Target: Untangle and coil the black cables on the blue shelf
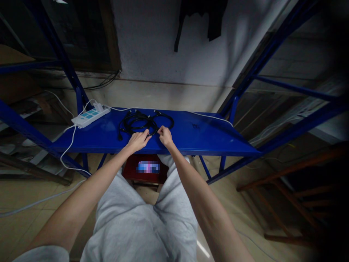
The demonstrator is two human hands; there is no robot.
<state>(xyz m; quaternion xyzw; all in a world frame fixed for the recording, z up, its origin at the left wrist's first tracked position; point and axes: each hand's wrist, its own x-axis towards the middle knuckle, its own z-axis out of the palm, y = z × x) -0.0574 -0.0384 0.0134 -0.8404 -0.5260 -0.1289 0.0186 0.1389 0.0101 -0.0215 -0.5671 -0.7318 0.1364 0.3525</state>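
Observation:
Several black cables (136, 120) lie in loose loops on the blue shelf (201, 134), with metal-ended plugs along their far side. My left hand (138, 141) is at the near edge of the loops, its thumb and fingers closed on a black cable. Just to its right, my right hand (165, 136) pinches a black cable between curled fingers. The fingertips of both hands are close together and partly hide the piece they grip. A black plug end (120, 137) rests on the shelf left of my left hand.
A white power strip (91, 115) with a plugged-in adapter sits at the shelf's left end, its cord hanging down. A white cable (209, 115) runs along the back edge. Below the shelf stands a dark red stool (131, 171). Blue posts (234, 109) frame both sides.

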